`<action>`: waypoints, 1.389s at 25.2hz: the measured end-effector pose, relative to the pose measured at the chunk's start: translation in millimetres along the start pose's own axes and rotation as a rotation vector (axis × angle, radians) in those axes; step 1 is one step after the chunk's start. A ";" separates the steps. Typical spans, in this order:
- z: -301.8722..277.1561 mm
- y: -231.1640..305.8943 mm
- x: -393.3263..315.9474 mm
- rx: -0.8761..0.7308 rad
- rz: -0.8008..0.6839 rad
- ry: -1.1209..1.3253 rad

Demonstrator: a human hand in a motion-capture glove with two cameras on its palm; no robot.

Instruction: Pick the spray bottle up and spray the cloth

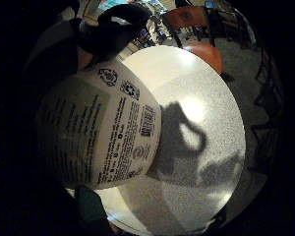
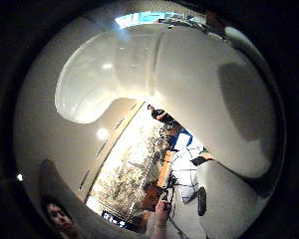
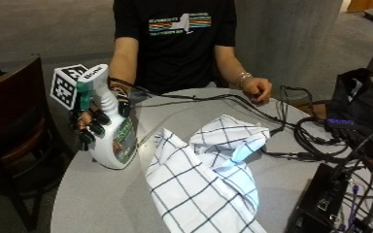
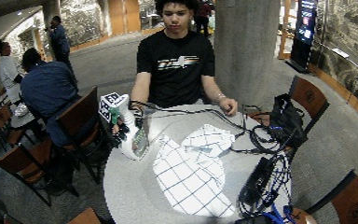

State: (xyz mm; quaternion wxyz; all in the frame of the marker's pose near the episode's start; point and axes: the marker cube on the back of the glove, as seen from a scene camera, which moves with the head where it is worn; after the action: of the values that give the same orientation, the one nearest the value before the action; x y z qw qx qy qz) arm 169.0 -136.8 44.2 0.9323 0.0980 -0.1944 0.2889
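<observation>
A white spray bottle (image 3: 116, 143) with a green label stands tilted near the left edge of the round grey table (image 3: 96, 204). My gloved right hand (image 3: 94, 122) grips its neck, fingers curled round it below the spray head. Whether the base touches the tabletop I cannot tell. The bottle's printed back label (image 1: 101, 132) fills the little finger side palm view, and its white neck (image 2: 189, 89) fills the thumb side view. A white cloth (image 3: 199, 179) with a dark check lies crumpled in the middle of the table, right of the bottle. The wide view shows the bottle (image 4: 133, 138), hand (image 4: 122, 129) and cloth (image 4: 191, 170) likewise.
The person's bare left hand (image 3: 259, 90) rests on the far side of the table. Black cables (image 3: 283, 131), a black box (image 3: 319, 201) and a black bag (image 3: 358, 104) crowd the right side. A dark wooden chair (image 3: 12, 126) stands just left of the table.
</observation>
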 end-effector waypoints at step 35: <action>39.2 8.8 -119.2 -0.558 0.178 -0.150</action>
State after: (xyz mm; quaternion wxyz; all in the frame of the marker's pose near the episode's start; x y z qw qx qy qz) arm 61.7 -200.8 30.3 0.8772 -0.1580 -0.3424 0.2971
